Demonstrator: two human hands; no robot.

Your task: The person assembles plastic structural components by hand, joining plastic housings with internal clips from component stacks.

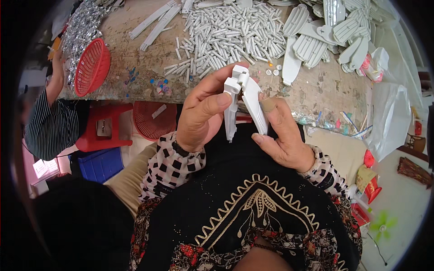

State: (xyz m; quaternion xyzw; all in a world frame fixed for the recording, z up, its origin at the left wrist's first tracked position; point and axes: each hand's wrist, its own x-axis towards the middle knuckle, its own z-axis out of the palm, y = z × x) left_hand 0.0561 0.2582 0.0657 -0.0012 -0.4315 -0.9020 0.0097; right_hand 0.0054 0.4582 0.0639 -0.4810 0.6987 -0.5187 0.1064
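Above my lap, at the near edge of the worktable (149,58), my left hand (199,108) grips a narrow white plastic piece (231,115) with its thumb pressed near the top. A flat ribbed white plastic piece (256,107) is in my right hand (287,135), whose thumb and fingers close on its lower half. One finger of that hand wears a tan wrap. The two pieces meet at a hinge-like end on top and spread apart downward. Beyond them lies a heap of short white pegs (233,29). Several flat white plastic pieces (309,47) are piled at the far right.
A red basket (93,67) stands by shiny silver scraps (86,29) at the left. Another person's arm (56,74) reaches in there. Below are a red stool (104,128), a red basket (153,126) and a blue crate (99,165). A plastic bag (391,115) hangs at the right.
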